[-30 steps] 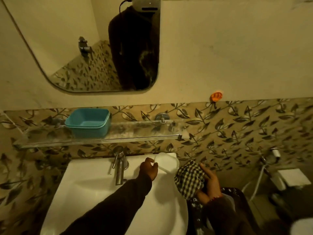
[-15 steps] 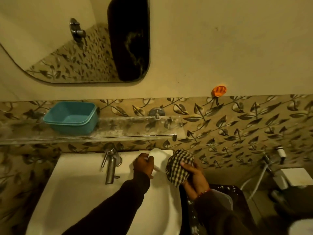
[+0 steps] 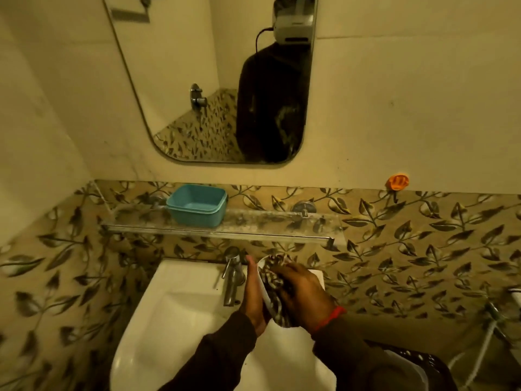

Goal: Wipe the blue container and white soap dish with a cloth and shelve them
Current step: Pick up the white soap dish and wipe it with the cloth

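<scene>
Soap dish tipped on edge above sink, braced by left hand gripping its back; cloth pressed inside by clenched right hand. Blue container shelved already on shelf.

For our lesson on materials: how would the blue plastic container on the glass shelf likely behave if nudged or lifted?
The blue plastic container looks empty and thin-walled, so probably light. It sits flat and wide on the clear glass shelf, so it should slide rather than tip. It looks rigid, likely keeping its shape when lifted.
</scene>
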Action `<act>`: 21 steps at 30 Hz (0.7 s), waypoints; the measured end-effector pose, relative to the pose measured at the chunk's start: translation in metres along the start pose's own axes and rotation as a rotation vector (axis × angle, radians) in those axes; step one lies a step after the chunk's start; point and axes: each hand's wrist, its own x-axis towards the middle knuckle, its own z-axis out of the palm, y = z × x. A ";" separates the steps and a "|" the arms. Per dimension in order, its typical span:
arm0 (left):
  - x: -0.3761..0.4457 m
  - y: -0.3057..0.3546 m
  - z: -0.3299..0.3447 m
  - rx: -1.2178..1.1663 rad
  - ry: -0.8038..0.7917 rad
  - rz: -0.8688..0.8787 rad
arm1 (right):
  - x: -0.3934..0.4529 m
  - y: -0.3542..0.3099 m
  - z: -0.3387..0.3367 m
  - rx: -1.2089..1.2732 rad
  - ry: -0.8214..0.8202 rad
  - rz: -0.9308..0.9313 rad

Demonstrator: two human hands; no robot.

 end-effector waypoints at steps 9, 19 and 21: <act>-0.045 0.051 -0.017 0.051 -0.053 -0.021 | 0.006 -0.069 -0.012 0.002 0.003 -0.231; -0.080 0.078 -0.011 -0.053 -0.193 -0.003 | 0.013 -0.115 -0.029 -0.348 0.043 -0.447; -0.080 0.085 -0.004 -0.045 -0.183 0.033 | 0.016 -0.127 -0.027 -0.365 0.178 -0.385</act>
